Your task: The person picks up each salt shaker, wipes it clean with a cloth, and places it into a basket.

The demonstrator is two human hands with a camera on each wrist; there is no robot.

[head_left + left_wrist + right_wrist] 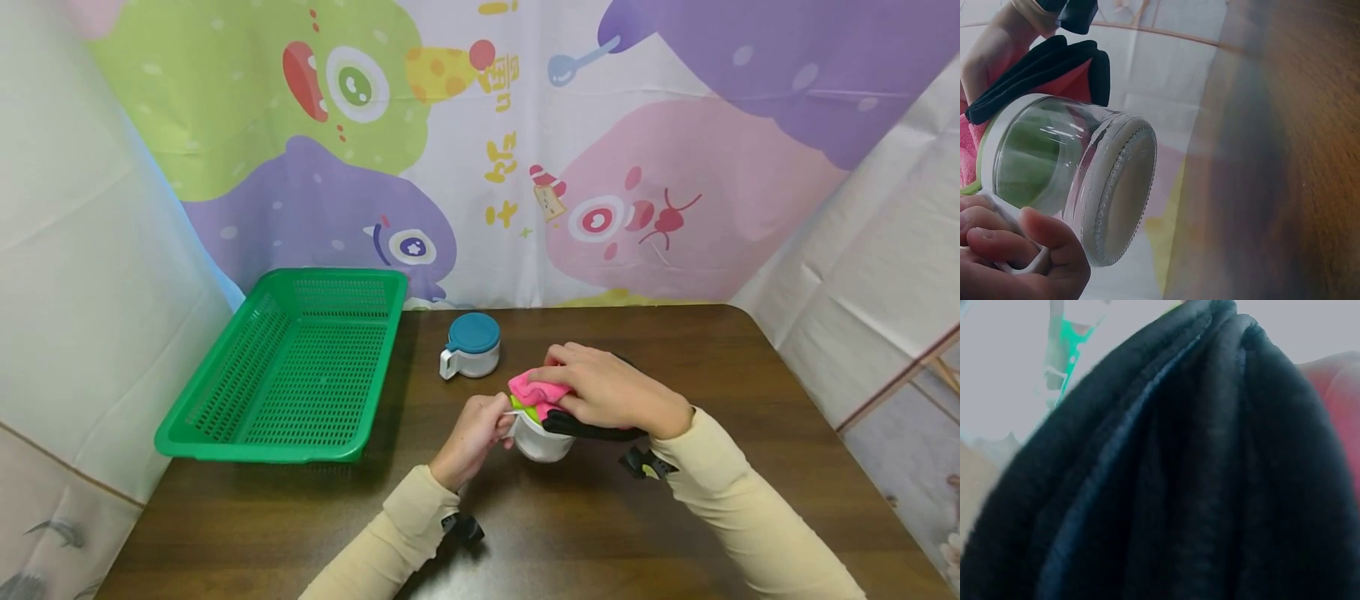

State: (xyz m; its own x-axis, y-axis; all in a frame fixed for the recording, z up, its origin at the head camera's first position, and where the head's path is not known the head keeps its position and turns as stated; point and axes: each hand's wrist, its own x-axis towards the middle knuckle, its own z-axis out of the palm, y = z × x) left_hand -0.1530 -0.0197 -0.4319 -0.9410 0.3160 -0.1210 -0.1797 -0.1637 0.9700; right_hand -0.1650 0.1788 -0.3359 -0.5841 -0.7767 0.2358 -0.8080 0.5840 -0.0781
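Observation:
In my left hand (pixel 474 432) I grip the handle of a clear glass jar (pixel 542 443) with a white rim. The left wrist view shows the jar's ribbed base (pixel 1125 194) raised off the tabletop, and green cloth (pixel 1030 156) through its glass wall. Over the mouth, my right hand (pixel 611 392) pinches a pink cloth (pixel 534 387). Black cloth (pixel 588 427) hangs from under the right palm across the rim; its folds (pixel 1197 475) fill most of the right wrist view and hide the right fingers there.
A second handled jar with a blue lid (pixel 474 333) stands behind the hands. To the left is a green perforated plastic basket (pixel 362 446). The brown wooden table (pixel 675 517) meets a cartoon-printed curtain (pixel 480 250) at its far edge.

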